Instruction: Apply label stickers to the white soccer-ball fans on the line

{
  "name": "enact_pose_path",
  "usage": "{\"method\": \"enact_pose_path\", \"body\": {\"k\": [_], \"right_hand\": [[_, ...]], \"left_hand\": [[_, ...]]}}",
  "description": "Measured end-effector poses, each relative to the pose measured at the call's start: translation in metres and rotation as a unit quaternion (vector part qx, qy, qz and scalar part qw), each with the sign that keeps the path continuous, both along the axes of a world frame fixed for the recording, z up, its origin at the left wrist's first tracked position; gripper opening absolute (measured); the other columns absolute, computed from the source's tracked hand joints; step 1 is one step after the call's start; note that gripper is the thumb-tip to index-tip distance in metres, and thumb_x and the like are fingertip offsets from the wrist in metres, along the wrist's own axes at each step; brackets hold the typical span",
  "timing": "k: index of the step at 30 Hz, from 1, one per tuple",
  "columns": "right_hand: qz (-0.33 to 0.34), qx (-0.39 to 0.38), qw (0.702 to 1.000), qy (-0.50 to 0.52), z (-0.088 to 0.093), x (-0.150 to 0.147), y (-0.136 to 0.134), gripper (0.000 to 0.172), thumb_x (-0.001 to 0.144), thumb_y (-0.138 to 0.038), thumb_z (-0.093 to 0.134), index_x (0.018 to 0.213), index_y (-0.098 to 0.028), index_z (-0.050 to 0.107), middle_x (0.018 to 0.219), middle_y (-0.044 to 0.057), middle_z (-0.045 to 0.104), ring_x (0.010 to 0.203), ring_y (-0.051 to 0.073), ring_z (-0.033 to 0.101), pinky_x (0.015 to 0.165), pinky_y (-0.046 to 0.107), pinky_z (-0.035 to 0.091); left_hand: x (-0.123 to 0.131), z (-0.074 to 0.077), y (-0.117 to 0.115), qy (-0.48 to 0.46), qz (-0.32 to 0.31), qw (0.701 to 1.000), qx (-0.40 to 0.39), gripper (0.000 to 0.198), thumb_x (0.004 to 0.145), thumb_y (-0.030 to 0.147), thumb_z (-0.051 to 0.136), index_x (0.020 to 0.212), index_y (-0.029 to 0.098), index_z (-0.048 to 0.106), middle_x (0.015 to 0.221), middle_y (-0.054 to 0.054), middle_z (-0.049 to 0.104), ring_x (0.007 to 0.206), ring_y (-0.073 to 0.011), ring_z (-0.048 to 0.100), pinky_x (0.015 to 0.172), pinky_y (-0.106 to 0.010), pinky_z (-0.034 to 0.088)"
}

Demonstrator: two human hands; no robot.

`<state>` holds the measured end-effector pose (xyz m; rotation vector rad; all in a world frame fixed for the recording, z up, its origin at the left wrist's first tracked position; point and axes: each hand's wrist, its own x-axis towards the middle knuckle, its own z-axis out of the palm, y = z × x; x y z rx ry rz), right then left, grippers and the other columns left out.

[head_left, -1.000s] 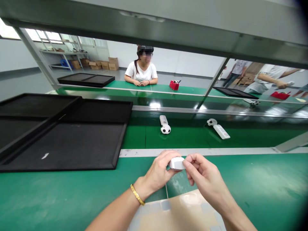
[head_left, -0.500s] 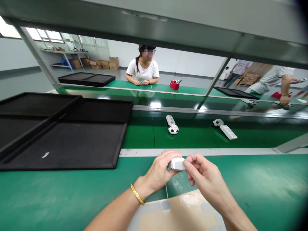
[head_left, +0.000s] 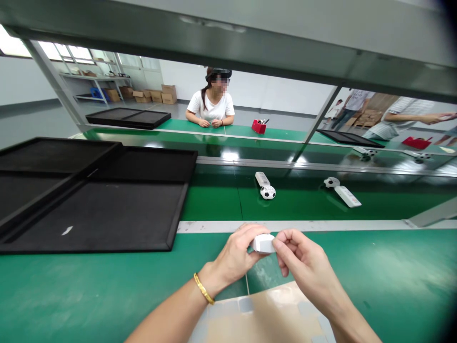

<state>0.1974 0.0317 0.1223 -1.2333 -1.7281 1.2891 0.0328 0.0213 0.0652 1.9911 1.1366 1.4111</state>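
Note:
My left hand (head_left: 237, 255) and my right hand (head_left: 303, 259) meet just above the green bench, both closed on a small white plastic piece (head_left: 263, 243) held between the fingertips. A gold bracelet (head_left: 203, 288) sits on my left wrist. Below my hands lies a sheet of pale square stickers (head_left: 264, 317). On the green conveyor belt beyond, a football-shaped item with a white remote (head_left: 264, 186) rides past, and a second such pair (head_left: 342, 190) lies further right.
Black trays (head_left: 100, 209) cover the bench at the left. A metal shelf beam (head_left: 228, 33) hangs overhead. Across the line a person in a white shirt (head_left: 212, 105) sits near a red box (head_left: 258, 126); other people stand at the far right.
The two football-and-remote pairs on the belt have drifted to the right. My hands stay in place on the white piece. The people at the far right have shifted.

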Motion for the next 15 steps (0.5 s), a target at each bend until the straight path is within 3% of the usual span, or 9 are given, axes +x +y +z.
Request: {"method": "enact_pose_path", "body": {"k": [11,13,15], "right_hand": [[0.011,-0.006,1.0,0.014,0.001,0.002,0.001,0.032,0.088,-0.051,0.055,0.075,-0.022,0.051,0.057,-0.004,0.05,0.048,0.012,0.049,0.05,0.026,0.042],[0.006,0.02,1.0,-0.008,0.002,0.002,-0.002,0.03,0.089,-0.049,0.053,0.075,-0.022,0.052,0.056,-0.004,0.05,0.047,0.013,0.048,0.049,0.026,0.041],[-0.006,0.1,0.993,-0.061,0.006,0.003,-0.009,0.026,0.091,-0.044,0.051,0.075,-0.023,0.053,0.058,-0.002,0.051,0.049,0.014,0.048,0.049,0.028,0.041]], "left_hand": [[0.001,-0.001,0.001,-0.002,0.01,1.0,0.01,0.031,0.085,0.03,0.066,0.113,0.019,0.059,0.114,-0.01,0.066,0.107,-0.0223,0.061,0.095,-0.038,0.05],[0.002,-0.001,0.001,0.002,0.01,1.0,0.012,0.031,0.085,0.03,0.066,0.113,0.019,0.059,0.113,-0.01,0.066,0.107,-0.0224,0.061,0.094,-0.038,0.05],[0.002,-0.002,0.001,0.005,0.007,1.0,0.015,0.031,0.085,0.029,0.067,0.114,0.019,0.058,0.113,-0.009,0.066,0.107,-0.0226,0.061,0.095,-0.038,0.05]]}}
